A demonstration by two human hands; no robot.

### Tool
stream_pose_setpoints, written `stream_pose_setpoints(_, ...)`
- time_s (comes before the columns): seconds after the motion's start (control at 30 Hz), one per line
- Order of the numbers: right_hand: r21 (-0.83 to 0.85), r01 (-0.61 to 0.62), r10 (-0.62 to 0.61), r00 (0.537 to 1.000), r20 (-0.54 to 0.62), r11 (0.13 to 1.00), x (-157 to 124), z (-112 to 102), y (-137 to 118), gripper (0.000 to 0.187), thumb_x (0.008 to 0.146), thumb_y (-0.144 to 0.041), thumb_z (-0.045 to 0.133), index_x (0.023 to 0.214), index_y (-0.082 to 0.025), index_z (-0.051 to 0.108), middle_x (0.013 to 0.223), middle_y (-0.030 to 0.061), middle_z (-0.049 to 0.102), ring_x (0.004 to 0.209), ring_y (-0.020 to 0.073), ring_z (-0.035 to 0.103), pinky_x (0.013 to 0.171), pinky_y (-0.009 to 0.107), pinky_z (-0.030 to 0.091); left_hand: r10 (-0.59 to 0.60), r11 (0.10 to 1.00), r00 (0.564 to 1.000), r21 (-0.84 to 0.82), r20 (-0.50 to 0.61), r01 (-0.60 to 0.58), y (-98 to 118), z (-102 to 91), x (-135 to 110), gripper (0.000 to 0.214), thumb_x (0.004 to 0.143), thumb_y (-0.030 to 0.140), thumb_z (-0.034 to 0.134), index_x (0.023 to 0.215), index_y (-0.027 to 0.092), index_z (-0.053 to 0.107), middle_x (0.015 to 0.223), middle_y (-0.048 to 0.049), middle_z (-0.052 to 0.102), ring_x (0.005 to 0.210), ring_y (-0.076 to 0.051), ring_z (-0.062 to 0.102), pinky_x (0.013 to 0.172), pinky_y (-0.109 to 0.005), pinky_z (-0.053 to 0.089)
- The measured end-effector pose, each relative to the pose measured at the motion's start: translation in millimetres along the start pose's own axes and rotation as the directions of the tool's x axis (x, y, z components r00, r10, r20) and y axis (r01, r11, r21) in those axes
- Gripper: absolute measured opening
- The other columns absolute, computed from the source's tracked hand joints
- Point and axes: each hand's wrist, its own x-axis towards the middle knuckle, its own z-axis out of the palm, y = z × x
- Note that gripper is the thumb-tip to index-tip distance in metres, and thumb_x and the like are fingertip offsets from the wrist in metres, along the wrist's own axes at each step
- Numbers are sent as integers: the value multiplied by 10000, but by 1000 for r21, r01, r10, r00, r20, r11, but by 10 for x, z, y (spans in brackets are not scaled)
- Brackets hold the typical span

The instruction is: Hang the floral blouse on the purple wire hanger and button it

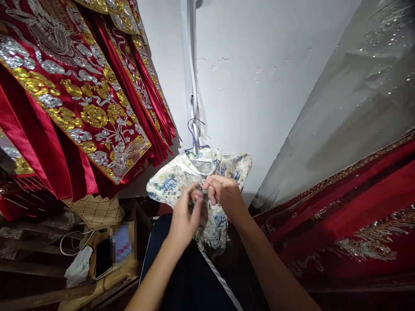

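Red, gold-stitched robes [74,99] fill our view at ten o'clock, with more red cloth [356,216] at four. Between them, against the white wall [259,77], the floral dress [168,183] already hangs from a purple hanger [193,134] at its twelve o'clock. We work its front just below the collar, with our left hand [184,218] at seven o'clock and our right hand [225,194] at five. Both are closed in a pinch on the cloth. Whether the front is fastened, we cannot tell.
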Motion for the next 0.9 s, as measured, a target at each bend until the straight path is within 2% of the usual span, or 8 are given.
stream_pose_setpoints(0.13,-41,30,-31,999,-20,999,13,14,-56,282,907,-334,481,710,-186,619,402,-55,490,388,94,381,461,227,322,177,979,984,103,10,-177,276,-215,516,228,1002,254,487,1175,214,629,1045,-65,686,957,-178,641,871,-291,479)
stream_pose_setpoints(0.27,-67,26,-27,1000,-9,997,82,30,140,282,898,-325,486,667,-194,583,409,-54,471,398,99,409,457,231,320,260,941,966,226,-13,-250,344,-230,608,163,988,246,516,949,183,662,889,-42,682,829,-156,626,792,-262,476)
stream_pose_setpoints(0.4,-162,4,-6,1000,-12,987,57,-16,581,293,876,-282,471,609,-200,559,410,-46,464,399,107,420,468,242,335,228,960,915,236,-333,-153,313,-431,560,141,965,257,558,937,176,670,884,-28,673,836,-146,622,798,-255,473)
stream_pose_setpoints(0.53,-130,-124,126,992,4,984,-140,-61,942,321,880,-306,479,580,-204,531,378,-49,432,377,102,394,453,240,310,-99,980,732,-193,-674,-46,-84,-864,570,150,905,311,636,909,163,664,783,9,624,723,-113,584,714,-223,472)
stream_pose_setpoints(0.63,-63,-161,163,986,34,985,-287,-17,1080,316,876,-319,485,585,-201,527,380,-48,436,376,99,397,455,237,310,-574,697,658,-712,-487,81,-560,-997,472,175,839,286,657,737,168,579,669,23,571,658,-111,562,711,-238,490)
stream_pose_setpoints(0.67,-39,-171,172,984,41,985,-319,8,1110,311,871,-320,486,587,-200,524,382,-49,438,373,98,398,451,236,304,-616,664,647,-738,-449,120,-703,-963,398,177,837,278,641,719,173,562,655,13,573,663,-125,573,725,-262,501)
stream_pose_setpoints(0.77,38,-205,204,979,23,978,-371,50,1176,293,849,-321,484,581,-205,504,374,-55,423,357,95,385,434,235,270,-659,636,649,-742,-380,211,-1010,-678,76,139,828,284,595,750,169,590,692,-34,629,713,-178,620,765,-335,520)
stream_pose_setpoints(0.9,87,-204,207,978,-29,975,-426,-37,1212,290,838,-310,473,564,-215,477,357,-61,393,347,88,350,438,236,281,-574,798,798,-348,-185,492,-1134,-272,-316,232,850,358,522,836,162,645,810,-64,693,835,-232,658,853,-389,510)
